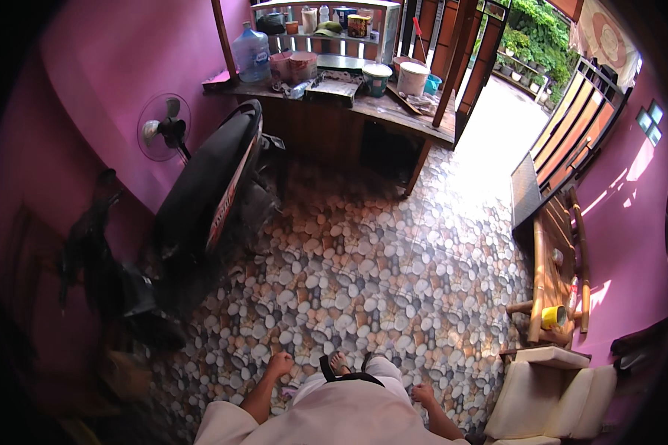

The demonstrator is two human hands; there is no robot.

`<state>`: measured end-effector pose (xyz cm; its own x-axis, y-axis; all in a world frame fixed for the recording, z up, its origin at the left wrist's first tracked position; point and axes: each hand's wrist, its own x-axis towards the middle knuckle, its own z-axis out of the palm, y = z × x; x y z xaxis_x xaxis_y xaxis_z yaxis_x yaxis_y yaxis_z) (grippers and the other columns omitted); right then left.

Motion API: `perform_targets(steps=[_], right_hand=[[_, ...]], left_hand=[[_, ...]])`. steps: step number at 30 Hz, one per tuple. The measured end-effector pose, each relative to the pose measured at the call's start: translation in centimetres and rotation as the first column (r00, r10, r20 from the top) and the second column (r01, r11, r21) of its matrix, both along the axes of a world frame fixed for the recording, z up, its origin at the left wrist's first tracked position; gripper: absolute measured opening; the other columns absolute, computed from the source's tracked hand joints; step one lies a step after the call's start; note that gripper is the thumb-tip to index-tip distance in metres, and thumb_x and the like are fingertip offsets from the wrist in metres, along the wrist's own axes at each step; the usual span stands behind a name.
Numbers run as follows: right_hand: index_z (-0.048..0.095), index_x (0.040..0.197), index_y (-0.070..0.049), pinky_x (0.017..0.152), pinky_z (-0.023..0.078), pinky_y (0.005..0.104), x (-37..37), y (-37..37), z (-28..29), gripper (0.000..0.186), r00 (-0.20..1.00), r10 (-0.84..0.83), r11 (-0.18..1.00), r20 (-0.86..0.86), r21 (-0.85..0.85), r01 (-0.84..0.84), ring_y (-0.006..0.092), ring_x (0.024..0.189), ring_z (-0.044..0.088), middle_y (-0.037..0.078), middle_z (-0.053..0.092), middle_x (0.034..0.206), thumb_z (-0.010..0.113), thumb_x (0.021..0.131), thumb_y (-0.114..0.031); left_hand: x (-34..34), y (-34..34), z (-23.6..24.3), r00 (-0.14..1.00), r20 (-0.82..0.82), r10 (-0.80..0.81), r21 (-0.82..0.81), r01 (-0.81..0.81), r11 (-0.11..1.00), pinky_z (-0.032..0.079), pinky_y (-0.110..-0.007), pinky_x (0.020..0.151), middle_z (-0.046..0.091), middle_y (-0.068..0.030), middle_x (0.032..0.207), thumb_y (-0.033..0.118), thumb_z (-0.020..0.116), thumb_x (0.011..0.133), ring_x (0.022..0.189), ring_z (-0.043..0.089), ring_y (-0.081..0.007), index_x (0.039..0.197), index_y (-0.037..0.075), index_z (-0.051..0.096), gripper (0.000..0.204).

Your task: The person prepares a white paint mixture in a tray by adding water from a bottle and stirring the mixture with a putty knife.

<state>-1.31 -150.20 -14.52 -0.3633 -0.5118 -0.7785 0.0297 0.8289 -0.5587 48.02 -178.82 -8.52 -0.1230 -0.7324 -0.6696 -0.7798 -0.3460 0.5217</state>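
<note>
My left hand [280, 364] hangs beside my left thigh with its fingers curled into a fist, and nothing shows sticking out of it. On the other side my right hand [423, 394] hangs by my right hip, fingers bent in; it too shows no object. Both hands are over the pebble-patterned floor [364, 282] and touch no furniture. One bare foot in a sandal [339, 363] shows ahead of my pale shirt [349, 408].
A motorbike [208, 178] and a fan [172, 132] stand at left. Ahead is a wooden counter [289, 122] with buckets, a water jug [251, 55] and a tray. A gate [571, 126] stands open at right, beyond a bamboo bench [538, 274], a yellow mug [553, 317] and a cream chair [545, 393].
</note>
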Motion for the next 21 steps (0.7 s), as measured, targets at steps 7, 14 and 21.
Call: perform_targets(steps=[7, 14, 21], right_hand=[[0.068, 0.075, -0.007, 0.046, 0.045, 0.0281, 3.1, -19.5, 5.6, 0.018, 0.983, 0.142, 0.97, -0.12, 0.213, -0.114, 0.012, 0.051, 0.058, 0.004, 0.063, 0.063, 0.07, 0.072, -0.024], [0.069, 0.075, -0.003, 0.061, 0.05, 0.0374, -3.1, -39.2, -0.1, 0.034, 0.797, 0.507, 0.862, -0.328, 0.203, -0.465, 0.0281, 0.064, 0.065, 0.019, 0.064, 0.068, 0.057, 0.073, -0.034], [0.062, 0.081, -0.001, 0.051, 0.047, 0.0275, -8.9, -70.4, 4.4, 0.017, 0.964, 0.166, 0.964, -0.209, -0.172, -0.203, 0.0135, 0.057, 0.058, 0.005, 0.06, 0.066, 0.06, 0.082, -0.018]], left_hand=[[-3.2, -20.0, 4.2, 0.976, 0.209, -0.056, -0.095, 0.077, 0.992, 0.05, -0.037, 0.076, 0.066, -0.0144, 0.09, 0.025, 0.074, 0.062, 0.086, 0.064, -0.0282, 0.103, 0.009, 0.062, 0.046], [-2.2, -28.6, 0.2, 0.971, 0.236, 0.05, -0.015, -0.048, 0.999, 0.049, -0.039, 0.081, 0.065, -0.0142, 0.1, 0.03, 0.073, 0.062, 0.097, 0.061, -0.0301, 0.103, 0.01, 0.062, 0.047], [-2.7, -36.6, 3.0, 0.973, 0.222, -0.058, 0.184, 0.016, 0.983, 0.047, -0.039, 0.085, 0.065, -0.0152, 0.103, 0.044, 0.063, 0.07, 0.1, 0.06, -0.0318, 0.098, 0.011, 0.068, 0.044]])
